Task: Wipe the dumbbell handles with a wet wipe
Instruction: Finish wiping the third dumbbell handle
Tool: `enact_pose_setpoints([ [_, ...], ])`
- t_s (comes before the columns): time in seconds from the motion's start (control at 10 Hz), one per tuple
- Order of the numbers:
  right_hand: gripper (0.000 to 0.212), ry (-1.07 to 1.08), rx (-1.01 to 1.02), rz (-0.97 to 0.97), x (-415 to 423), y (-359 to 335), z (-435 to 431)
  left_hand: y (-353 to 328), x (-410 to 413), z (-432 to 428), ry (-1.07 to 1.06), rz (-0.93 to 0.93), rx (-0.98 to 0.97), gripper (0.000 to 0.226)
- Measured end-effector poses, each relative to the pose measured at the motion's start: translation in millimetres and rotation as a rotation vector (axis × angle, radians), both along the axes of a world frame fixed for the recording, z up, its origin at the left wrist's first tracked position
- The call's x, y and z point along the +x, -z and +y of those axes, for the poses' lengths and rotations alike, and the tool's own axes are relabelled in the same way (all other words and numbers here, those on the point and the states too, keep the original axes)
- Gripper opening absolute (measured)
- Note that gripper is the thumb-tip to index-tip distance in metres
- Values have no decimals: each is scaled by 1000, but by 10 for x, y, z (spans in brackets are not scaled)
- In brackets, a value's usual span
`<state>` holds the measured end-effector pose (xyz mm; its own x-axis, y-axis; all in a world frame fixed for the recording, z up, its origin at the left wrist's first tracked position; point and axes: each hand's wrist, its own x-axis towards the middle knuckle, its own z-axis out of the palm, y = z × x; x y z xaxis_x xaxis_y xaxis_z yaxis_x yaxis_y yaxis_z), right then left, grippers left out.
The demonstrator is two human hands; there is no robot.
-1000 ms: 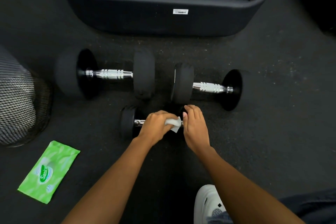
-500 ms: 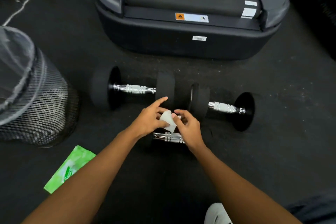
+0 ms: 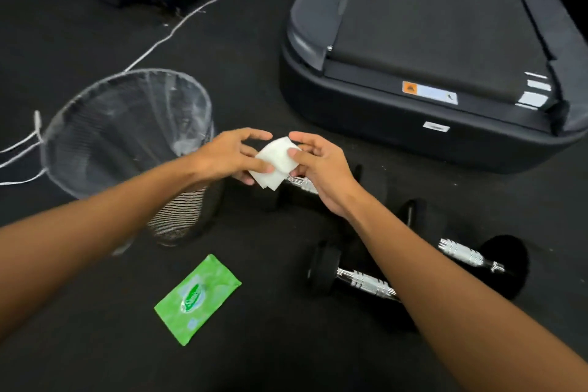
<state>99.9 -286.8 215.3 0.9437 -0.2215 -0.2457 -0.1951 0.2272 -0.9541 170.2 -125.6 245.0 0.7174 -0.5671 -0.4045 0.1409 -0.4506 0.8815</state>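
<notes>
Floor (image 3: 254, 344) black, with treadmill (image 3: 429, 41), mesh bin (image 3: 178, 219), cord (image 3: 197, 11), dumbbells (image 3: 366, 283).

Knurled shiny metal dumbbell handle (image 3: 366, 282), matt black ends; glossy green plastic packet (image 3: 197, 298)

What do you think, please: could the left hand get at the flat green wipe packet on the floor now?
Probably yes: the flat green wipe packet lies uncovered near the left forearm. The left hand would first have to release the white wet wipe it pinches.

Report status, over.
Left hand and right hand both pinch wet wipe. Nearest dumbbell handle untouched. Mesh bin by left arm, nothing blocking.
</notes>
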Motion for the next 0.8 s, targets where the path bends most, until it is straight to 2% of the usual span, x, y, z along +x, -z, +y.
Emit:
enact_pose_setpoints([
  [0.2, 33, -195, -52, -18, 535, -312, 621, -286, 231, 842, -298, 28, -108, 37],
  [0.3, 35, -268, -208, -27, 821, -405, 937, -322, 358, 1180, -416, 22, -143, 28],
  [0.4, 28, -279, -461, -12, 1091, -421, 1229, -273, 490, 1440, -486, -15, -85, 17],
  [0.5, 24, -337, -719, 6, 1293, -343, 1478, -108, 636, 1616, -486, -74, 61, 15],
  [0.6, 26, -414, -929, 66, 1402, -242, 1630, 58, 747, 1668, -414, -171, 318, 13],
  [0.7, 23, -466, -1031, 119, 1430, -122, 1704, 130, 794, 1627, -268, -222, 542, 9],
  [0.8, 25, -528, -1184, 168, 1402, -87, 1786, 145, 794, 1587, -166, -228, 744, 18],
])
